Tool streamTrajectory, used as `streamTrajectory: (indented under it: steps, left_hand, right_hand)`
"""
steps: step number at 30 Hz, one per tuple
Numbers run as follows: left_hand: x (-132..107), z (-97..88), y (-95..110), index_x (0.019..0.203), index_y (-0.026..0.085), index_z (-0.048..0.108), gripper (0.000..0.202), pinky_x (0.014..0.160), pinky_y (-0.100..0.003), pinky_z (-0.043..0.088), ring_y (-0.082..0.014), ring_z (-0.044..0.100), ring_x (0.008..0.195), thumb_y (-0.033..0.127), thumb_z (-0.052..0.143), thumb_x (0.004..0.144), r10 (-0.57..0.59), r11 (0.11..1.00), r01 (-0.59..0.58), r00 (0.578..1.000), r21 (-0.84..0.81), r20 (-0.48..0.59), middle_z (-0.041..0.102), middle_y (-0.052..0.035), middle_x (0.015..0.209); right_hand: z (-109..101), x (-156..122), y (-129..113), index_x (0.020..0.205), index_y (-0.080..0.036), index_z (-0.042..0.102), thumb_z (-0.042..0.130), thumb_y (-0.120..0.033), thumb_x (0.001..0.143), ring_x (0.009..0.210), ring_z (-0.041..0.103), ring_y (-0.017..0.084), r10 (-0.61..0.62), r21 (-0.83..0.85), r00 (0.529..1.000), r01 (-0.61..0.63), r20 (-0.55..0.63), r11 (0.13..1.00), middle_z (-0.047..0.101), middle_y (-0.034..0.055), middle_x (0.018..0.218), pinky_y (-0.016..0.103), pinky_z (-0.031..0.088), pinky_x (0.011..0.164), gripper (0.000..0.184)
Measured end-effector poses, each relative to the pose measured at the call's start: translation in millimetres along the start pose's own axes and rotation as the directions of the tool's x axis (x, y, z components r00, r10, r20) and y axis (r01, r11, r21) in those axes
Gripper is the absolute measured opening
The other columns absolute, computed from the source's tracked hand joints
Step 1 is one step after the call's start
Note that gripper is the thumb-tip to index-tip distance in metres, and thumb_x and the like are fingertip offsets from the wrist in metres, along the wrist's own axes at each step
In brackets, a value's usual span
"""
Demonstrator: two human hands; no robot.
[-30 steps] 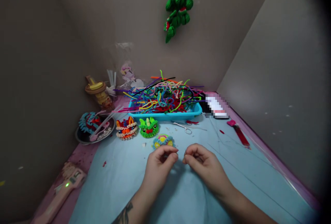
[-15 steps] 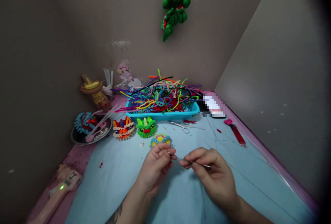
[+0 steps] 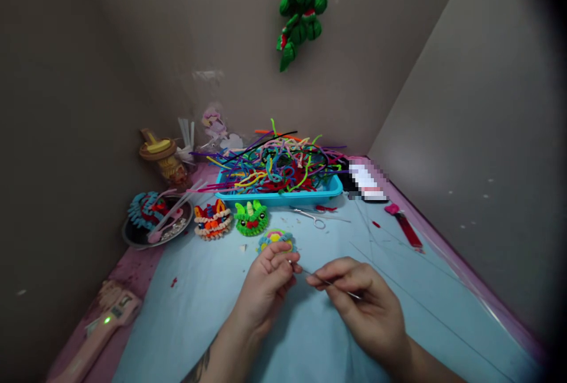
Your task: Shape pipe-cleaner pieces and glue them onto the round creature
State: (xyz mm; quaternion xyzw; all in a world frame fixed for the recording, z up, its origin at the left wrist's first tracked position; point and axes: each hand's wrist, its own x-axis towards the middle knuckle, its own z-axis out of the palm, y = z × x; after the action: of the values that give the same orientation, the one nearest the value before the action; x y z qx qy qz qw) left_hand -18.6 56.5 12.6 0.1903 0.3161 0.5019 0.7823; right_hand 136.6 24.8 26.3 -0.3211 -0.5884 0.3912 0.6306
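My left hand (image 3: 268, 281) and my right hand (image 3: 361, 306) meet over the light blue table cover (image 3: 212, 312), both pinched on a thin silver wire (image 3: 330, 283) that runs between them. The wire's left end sits at my left fingertips, and its right end pokes out past my right fingers. Just beyond my left hand lies a small round pipe-cleaner piece in blue, yellow and pink (image 3: 275, 238).
A blue tray (image 3: 283, 197) heaped with coloured pipe cleaners stands at the back. Orange (image 3: 212, 221) and green (image 3: 250, 218) fuzzy figures, small scissors (image 3: 312, 218), a dark dish (image 3: 155, 223) and a pink glue gun (image 3: 100, 333) lie around. A green ornament (image 3: 301, 8) hangs on the wall.
My hands moved slightly apart and drew out the thin wire between them. My right hand shifted lower and to the right. The view drifted a little.
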Motion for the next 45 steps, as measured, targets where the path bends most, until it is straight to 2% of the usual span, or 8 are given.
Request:
streamTrajectory:
  steps: [9, 14, 18, 22, 27, 31, 45]
  left_hand:
    - [0.8, -0.6, -2.1, 0.087, 0.016, 0.063, 0.039, 0.06, -0.017, 0.049, -0.0074, 0.064, 0.06, 0.018, 0.084, 0.055, -0.03, 0.999, 0.031, 0.999, -0.04, 0.01, 0.07, 0.0018, 0.073]
    - [0.9, -0.4, -2.4, 0.086, 0.016, 0.063, 0.035, 0.06, -0.017, 0.049, -0.0069, 0.064, 0.06, 0.019, 0.083, 0.058, -0.033, 0.998, 0.033, 0.999, -0.049, 0.016, 0.069, 0.0017, 0.074]
    - [0.3, 0.6, -2.8, 0.086, 0.015, 0.063, 0.032, 0.058, -0.016, 0.048, -0.0073, 0.064, 0.059, 0.019, 0.082, 0.06, -0.042, 0.998, 0.042, 0.999, -0.05, 0.0, 0.069, 0.0009, 0.076]
    - [-0.4, 1.3, -3.0, 0.086, 0.015, 0.064, 0.033, 0.058, -0.018, 0.049, -0.0081, 0.064, 0.059, 0.02, 0.083, 0.058, -0.027, 0.999, 0.027, 1.0, -0.046, -0.015, 0.069, 0.0009, 0.074]
    - [-0.6, 1.6, -1.3, 0.085, 0.016, 0.065, 0.034, 0.057, -0.016, 0.049, -0.0077, 0.064, 0.06, 0.02, 0.084, 0.056, -0.017, 0.999, 0.015, 0.997, -0.032, -0.076, 0.069, 0.0014, 0.074]
    - [-0.7, 3.1, -0.4, 0.083, 0.016, 0.065, 0.033, 0.057, -0.016, 0.05, -0.0084, 0.065, 0.06, 0.02, 0.084, 0.056, -0.003, 1.0, 0.003, 0.997, -0.012, -0.072, 0.07, 0.0011, 0.073]
    - [1.3, 1.6, 0.0, 0.082, 0.016, 0.065, 0.034, 0.06, -0.015, 0.049, -0.0079, 0.065, 0.061, 0.02, 0.085, 0.054, 0.056, 0.998, -0.052, 0.995, 0.045, -0.084, 0.071, 0.0008, 0.071]
  right_hand:
    - [-0.9, -3.4, 1.8, 0.085, -0.026, 0.056, 0.054, 0.004, 0.078, 0.079, 0.069, 0.019, 0.018, 0.015, 1.0, -0.018, 0.016, 1.0, 0.066, 0.0012, 0.091, 0.036, 0.058, 0.07, 0.031]
    - [-0.4, -3.4, 1.1, 0.086, -0.027, 0.056, 0.054, 0.005, 0.078, 0.079, 0.069, 0.018, 0.005, 0.015, 1.0, -0.006, 0.022, 1.0, 0.065, 0.0005, 0.091, 0.036, 0.058, 0.07, 0.033]
    - [-3.2, -4.7, 5.3, 0.088, -0.027, 0.056, 0.054, 0.006, 0.077, 0.085, 0.068, 0.019, -0.019, -0.043, 0.997, 0.022, 0.081, 0.999, 0.065, 0.001, 0.094, 0.037, 0.058, 0.073, 0.036]
    - [-6.7, -4.7, 9.6, 0.089, -0.025, 0.055, 0.054, 0.005, 0.077, 0.089, 0.067, 0.019, -0.081, -0.122, 0.986, 0.099, 0.143, 0.988, 0.065, 0.0033, 0.097, 0.036, 0.058, 0.075, 0.032]
    - [-7.3, -2.5, 6.6, 0.09, -0.025, 0.053, 0.052, 0.005, 0.077, 0.086, 0.067, 0.018, -0.127, -0.141, 0.983, 0.146, 0.131, 0.979, 0.065, 0.0025, 0.094, 0.034, 0.059, 0.072, 0.033]
    - [-6.6, -2.5, 6.4, 0.091, -0.025, 0.053, 0.052, 0.006, 0.077, 0.087, 0.067, 0.018, -0.118, -0.15, 0.98, 0.142, 0.158, 0.978, 0.064, 0.0029, 0.095, 0.035, 0.059, 0.072, 0.034]
    - [-6.6, -3.4, 7.0, 0.091, -0.025, 0.052, 0.051, 0.008, 0.077, 0.087, 0.066, 0.017, -0.112, -0.136, 0.986, 0.129, 0.124, 0.982, 0.065, 0.0013, 0.094, 0.034, 0.058, 0.073, 0.036]
